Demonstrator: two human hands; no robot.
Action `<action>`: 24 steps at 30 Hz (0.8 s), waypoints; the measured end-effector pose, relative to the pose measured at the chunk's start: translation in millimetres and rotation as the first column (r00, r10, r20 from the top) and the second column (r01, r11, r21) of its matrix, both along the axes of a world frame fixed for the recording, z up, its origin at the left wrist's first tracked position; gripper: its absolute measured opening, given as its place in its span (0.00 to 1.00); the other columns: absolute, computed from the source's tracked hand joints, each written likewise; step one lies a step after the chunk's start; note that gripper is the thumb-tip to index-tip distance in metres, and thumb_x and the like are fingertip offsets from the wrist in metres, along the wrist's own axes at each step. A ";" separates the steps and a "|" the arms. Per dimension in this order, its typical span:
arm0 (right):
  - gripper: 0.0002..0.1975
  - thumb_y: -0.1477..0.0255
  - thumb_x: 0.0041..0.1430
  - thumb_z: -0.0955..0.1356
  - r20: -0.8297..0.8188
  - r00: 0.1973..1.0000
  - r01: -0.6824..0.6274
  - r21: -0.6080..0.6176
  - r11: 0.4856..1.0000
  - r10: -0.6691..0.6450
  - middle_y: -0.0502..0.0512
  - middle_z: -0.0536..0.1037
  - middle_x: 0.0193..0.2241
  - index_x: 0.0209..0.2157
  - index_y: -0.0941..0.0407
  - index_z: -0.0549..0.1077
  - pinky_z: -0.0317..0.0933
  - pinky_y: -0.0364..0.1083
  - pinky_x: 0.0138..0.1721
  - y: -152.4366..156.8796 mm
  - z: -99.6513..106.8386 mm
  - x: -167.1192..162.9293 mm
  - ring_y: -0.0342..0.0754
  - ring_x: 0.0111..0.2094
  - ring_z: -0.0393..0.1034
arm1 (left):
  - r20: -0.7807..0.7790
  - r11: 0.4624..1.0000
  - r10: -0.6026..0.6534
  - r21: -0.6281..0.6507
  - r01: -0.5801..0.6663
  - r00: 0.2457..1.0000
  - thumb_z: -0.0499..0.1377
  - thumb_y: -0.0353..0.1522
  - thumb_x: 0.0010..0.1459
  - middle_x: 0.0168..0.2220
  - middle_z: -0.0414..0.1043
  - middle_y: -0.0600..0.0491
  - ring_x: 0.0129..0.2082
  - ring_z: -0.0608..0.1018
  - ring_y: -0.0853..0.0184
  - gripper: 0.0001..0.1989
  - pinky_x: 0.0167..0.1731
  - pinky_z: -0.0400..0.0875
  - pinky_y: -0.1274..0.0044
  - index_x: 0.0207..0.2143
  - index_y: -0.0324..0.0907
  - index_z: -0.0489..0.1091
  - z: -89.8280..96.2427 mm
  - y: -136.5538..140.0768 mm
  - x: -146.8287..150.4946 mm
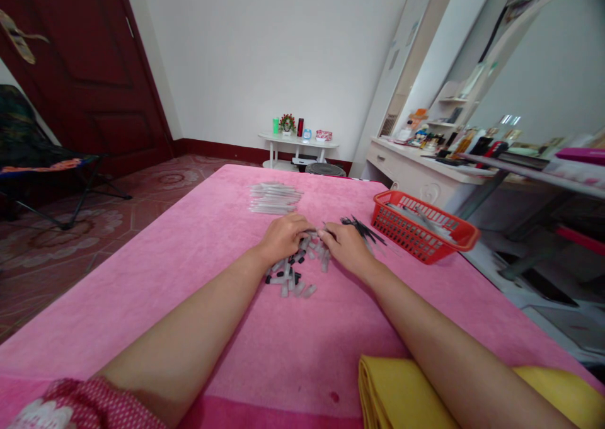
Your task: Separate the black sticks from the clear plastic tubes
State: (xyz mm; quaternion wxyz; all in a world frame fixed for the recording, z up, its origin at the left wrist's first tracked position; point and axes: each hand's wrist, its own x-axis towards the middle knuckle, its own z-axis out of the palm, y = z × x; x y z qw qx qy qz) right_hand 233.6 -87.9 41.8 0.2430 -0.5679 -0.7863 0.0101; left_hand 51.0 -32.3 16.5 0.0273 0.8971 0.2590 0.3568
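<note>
My left hand [287, 235] and my right hand [348, 247] meet over the middle of the pink cloth, fingertips almost touching. Both have the fingers closed in a pinch. Between them is something small and slim, too blurred to name. Just below lies a loose pile of short translucent caps [284, 285] mixed with small black pieces [297, 276]. Beyond my left hand is a stack of long, thin, clear-white sticks [274, 198], like pen barrels. Several thin black sticks [363, 228] fan out beside my right hand, partly hidden by it.
A red plastic basket [416, 237] holding whitish sticks stands on the right of the pink-covered table [179, 278]. Folded yellow cloth [397, 391] lies under my right forearm. Past the table are a folding chair [42, 145], a low white table [297, 140] and a cluttered dresser [425, 161].
</note>
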 end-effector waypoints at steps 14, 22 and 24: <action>0.15 0.68 0.62 0.61 0.016 1.000 -0.004 0.004 1.000 0.003 0.53 0.74 0.21 0.25 0.58 0.70 0.46 0.42 0.26 1.5 -1.1 0.9 0.43 0.23 0.64 | 0.004 1.000 -0.003 -0.012 0.004 1.000 0.54 0.26 0.56 0.33 0.74 0.49 0.38 0.74 0.64 0.11 0.39 0.68 0.75 0.38 0.42 0.75 -0.6 0.3 -0.5; 0.15 0.66 0.62 0.61 0.017 1.000 0.026 -0.005 1.000 -0.025 0.53 0.75 0.22 0.25 0.57 0.71 0.47 0.42 0.27 -1.0 1.7 0.3 0.44 0.23 0.65 | 0.011 1.000 -0.008 -0.018 0.008 1.000 0.54 0.26 0.57 0.33 0.74 0.49 0.37 0.74 0.64 0.11 0.39 0.68 0.74 0.38 0.41 0.75 -1.2 2.3 -1.1; 0.15 0.66 0.62 0.61 0.001 1.000 0.028 -0.015 0.999 -0.028 0.53 0.76 0.23 0.25 0.57 0.71 0.48 0.42 0.27 -0.9 1.8 0.4 0.44 0.24 0.66 | 0.017 1.000 -0.006 -0.020 0.007 1.000 0.54 0.26 0.57 0.33 0.74 0.49 0.38 0.74 0.64 0.11 0.39 0.67 0.74 0.39 0.41 0.75 -1.6 2.8 -1.3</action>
